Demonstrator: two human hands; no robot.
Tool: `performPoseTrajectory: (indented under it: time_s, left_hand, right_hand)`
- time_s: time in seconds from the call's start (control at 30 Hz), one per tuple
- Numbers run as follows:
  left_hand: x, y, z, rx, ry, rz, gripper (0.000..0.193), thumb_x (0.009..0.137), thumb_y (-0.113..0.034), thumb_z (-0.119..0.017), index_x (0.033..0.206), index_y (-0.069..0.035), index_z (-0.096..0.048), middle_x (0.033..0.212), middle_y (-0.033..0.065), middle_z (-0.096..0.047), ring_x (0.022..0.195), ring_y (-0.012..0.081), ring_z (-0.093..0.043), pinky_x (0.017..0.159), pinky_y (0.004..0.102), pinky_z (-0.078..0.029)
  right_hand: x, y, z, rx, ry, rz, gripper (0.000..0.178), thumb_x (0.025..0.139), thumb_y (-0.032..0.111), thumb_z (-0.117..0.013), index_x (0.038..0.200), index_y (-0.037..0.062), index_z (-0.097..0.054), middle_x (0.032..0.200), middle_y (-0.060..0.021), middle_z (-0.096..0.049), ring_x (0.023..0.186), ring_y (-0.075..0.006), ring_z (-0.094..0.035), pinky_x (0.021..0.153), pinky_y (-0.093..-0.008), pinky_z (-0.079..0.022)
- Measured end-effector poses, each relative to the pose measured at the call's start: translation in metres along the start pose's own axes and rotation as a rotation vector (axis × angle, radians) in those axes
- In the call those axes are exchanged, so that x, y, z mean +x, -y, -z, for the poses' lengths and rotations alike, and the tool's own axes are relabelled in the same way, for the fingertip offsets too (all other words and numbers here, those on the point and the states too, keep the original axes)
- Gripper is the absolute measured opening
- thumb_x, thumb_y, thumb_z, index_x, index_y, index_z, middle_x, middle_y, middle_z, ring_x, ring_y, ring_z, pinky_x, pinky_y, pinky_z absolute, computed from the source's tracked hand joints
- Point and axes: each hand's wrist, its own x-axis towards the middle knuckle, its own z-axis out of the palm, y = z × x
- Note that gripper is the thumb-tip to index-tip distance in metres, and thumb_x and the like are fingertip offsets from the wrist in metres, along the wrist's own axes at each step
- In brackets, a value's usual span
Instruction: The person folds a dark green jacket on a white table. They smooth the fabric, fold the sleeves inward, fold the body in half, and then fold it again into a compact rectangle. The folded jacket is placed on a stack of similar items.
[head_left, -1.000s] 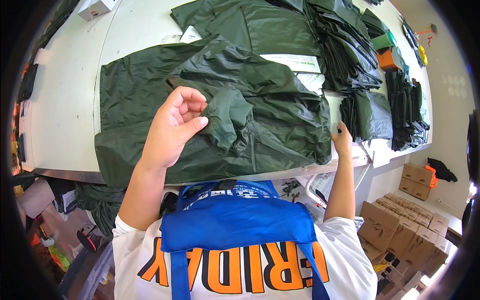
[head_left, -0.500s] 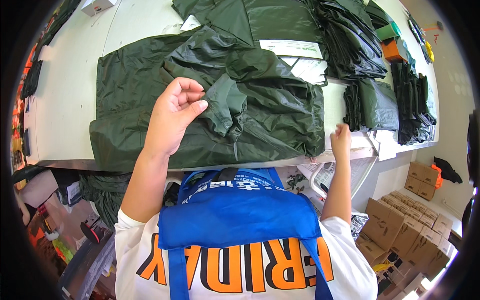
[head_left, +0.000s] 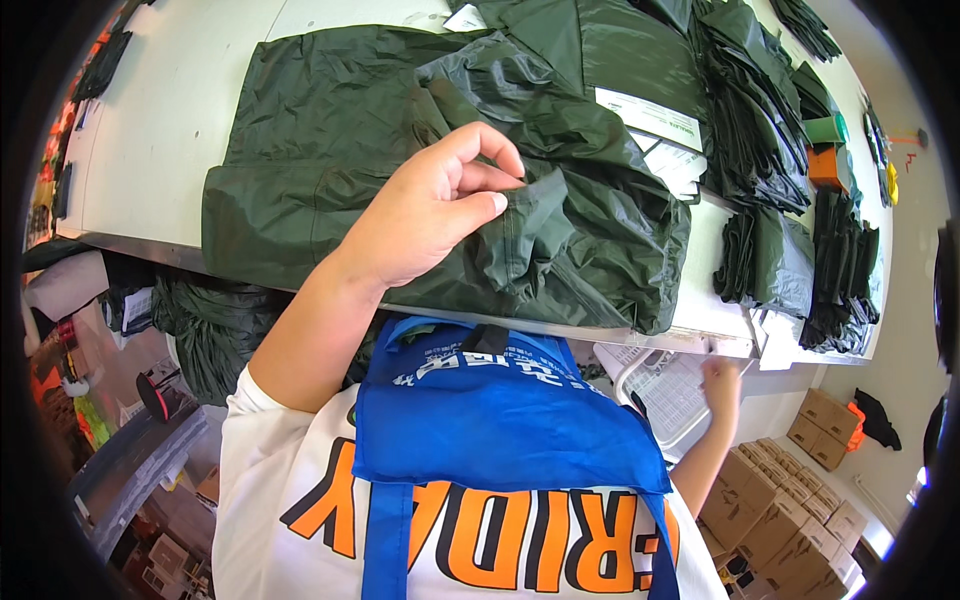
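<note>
A crumpled dark green garment of thin, shiny fabric (head_left: 290, 110) lies spread over the front of the table. My left hand (head_left: 425, 210) reaches over it and pinches a gathered fold (head_left: 540, 215) between thumb and fingers. The fold stands a little above the rest of the cloth. My right hand (head_left: 721, 378) is low at the table's front edge, right of the garment. Its fingers look curled in and are slightly blurred, so whatever they may hold does not show. White printed paper sheets (head_left: 655, 120) lie behind the garment.
The white table (head_left: 150, 150) carries folded dark green bundles (head_left: 765, 260) on the right and more green fabric (head_left: 640, 50) behind. A green roll (head_left: 824, 129) rests by an orange box (head_left: 828, 168). Below the edge are a white plastic basket (head_left: 660, 400) and cardboard boxes (head_left: 740, 490).
My left hand has moved right within the view, still pinching the fold. The right hand has dropped from beside the bundles to below the table edge. The whole view has shifted and tilted.
</note>
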Motion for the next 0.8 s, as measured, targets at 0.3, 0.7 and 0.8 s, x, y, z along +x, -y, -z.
performPoseTrajectory:
  time_s: [0.3, 0.7, 0.8]
  left_hand:
    - [-0.009, -0.011, -0.010, -0.055, 0.066, 0.052, 0.022, 0.086, 0.007, -0.051, 0.104, -0.007, -0.049, 0.100, 0.0063, -0.066, 0.090, 0.0053, -0.056, 0.080, 0.0202, -0.041]
    - [-0.014, -0.008, -0.006, 0.036, 0.020, 0.037, 0.019, 0.087, 0.007, -0.053, 0.100, -0.006, -0.049, 0.096, 0.0057, -0.066, 0.089, 0.0048, -0.057, 0.079, 0.0202, -0.044]
    - [-0.013, -0.009, -0.003, 0.061, 0.029, 0.047, 0.018, 0.088, 0.006, -0.054, 0.100, -0.006, -0.049, 0.097, 0.0062, -0.066, 0.091, 0.0055, -0.058, 0.081, 0.0209, -0.045]
  right_hand:
    - [-0.075, 0.297, 0.037, 0.504, -0.099, 1.258, 0.047, 0.070, 0.007, -0.074, 0.116, 0.0093, -0.065, 0.086, -0.0070, -0.057, 0.075, -0.0185, -0.056, 0.061, -0.0297, -0.046]
    - [-0.083, 0.327, 0.018, 0.546, -0.213, 1.623, 0.021, 0.062, -0.001, -0.070, 0.081, 0.0049, -0.063, 0.078, -0.0059, -0.059, 0.065, -0.0237, -0.058, 0.057, -0.0331, -0.048]
    - [-0.086, 0.323, 0.018, 0.633, -0.013, 1.606, 0.019, 0.068, 0.000, -0.072, 0.085, 0.0046, -0.063, 0.077, -0.0060, -0.058, 0.066, -0.0220, -0.057, 0.056, -0.0312, -0.047]
